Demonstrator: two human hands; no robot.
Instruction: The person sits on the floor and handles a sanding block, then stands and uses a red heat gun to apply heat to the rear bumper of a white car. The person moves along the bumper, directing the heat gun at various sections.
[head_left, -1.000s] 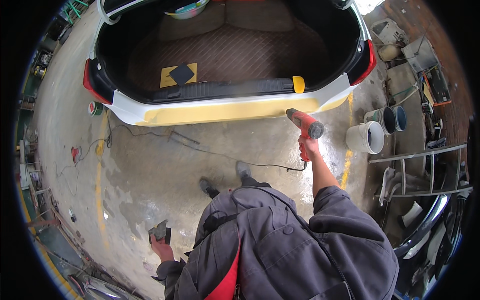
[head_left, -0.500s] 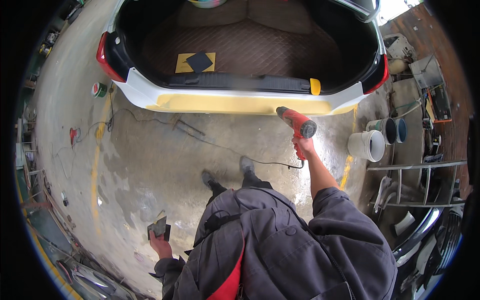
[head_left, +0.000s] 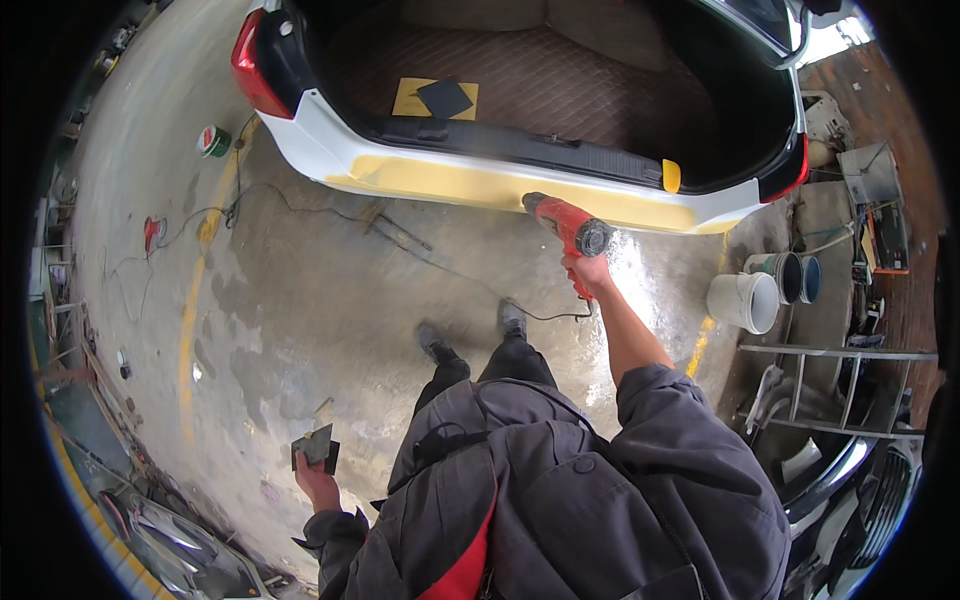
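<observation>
My right hand (head_left: pixel 588 272) is closed round the handle of a red heat gun (head_left: pixel 570 226) with a black end cap. Its dark nozzle points toward the white car bumper (head_left: pixel 318 140), close to a long patch of yellow filler (head_left: pixel 460 188); whether it touches cannot be made out. Low on the left, my left hand (head_left: pixel 318 487) grips flat dark putty spreaders (head_left: pixel 315 447), well away from the car. From the heat gun's handle a black cord (head_left: pixel 545 317) runs to the floor.
Inside the open trunk (head_left: pixel 560 90) lie a yellow sheet and a dark square sheet (head_left: pixel 443 98). A yellow scraper (head_left: pixel 671 176) rests on the sill. White buckets (head_left: pixel 745 300) stand at the right beside a metal rack (head_left: pixel 850 390). A red sander (head_left: pixel 153 234) and cords lie left.
The heat gun and my right hand have shifted left along the bumper. The view has turned, so the car sits further right and tilted. My left hand still holds the spreaders.
</observation>
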